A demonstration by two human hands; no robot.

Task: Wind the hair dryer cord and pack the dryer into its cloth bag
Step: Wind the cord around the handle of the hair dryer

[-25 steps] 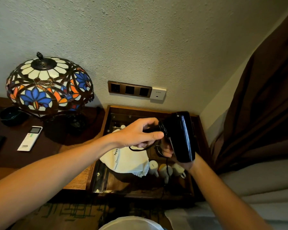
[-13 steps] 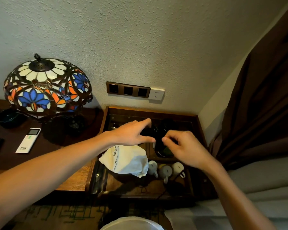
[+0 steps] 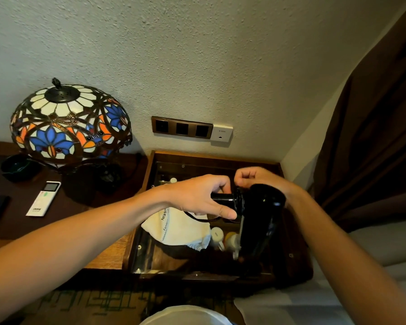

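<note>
A black hair dryer [image 3: 259, 221] hangs in the air over a wooden tray. My left hand [image 3: 197, 195] grips its handle, thumb under it. Black cord coils [image 3: 238, 200] sit wound around the handle where it meets the body. My right hand [image 3: 256, 178] is behind the dryer's top, fingers pinched on the cord. A loose loop of cord [image 3: 201, 218] droops below my left hand. The white cloth bag [image 3: 174, 227], printed with dark lettering, lies crumpled in the tray under my left hand.
The wooden tray [image 3: 220, 160] holds small white bottles [image 3: 217, 235]. A stained-glass lamp [image 3: 68, 125], a white remote [image 3: 43, 198] and a dark bowl [image 3: 17, 166] stand on the table to the left. Wall sockets [image 3: 182, 129] sit above the tray. A brown curtain [image 3: 373, 148] hangs at the right.
The dryer has turned from end-on to barrel pointing down. My right hand has lifted from in front of the dryer to behind its top, carrying the cord around the handle.
</note>
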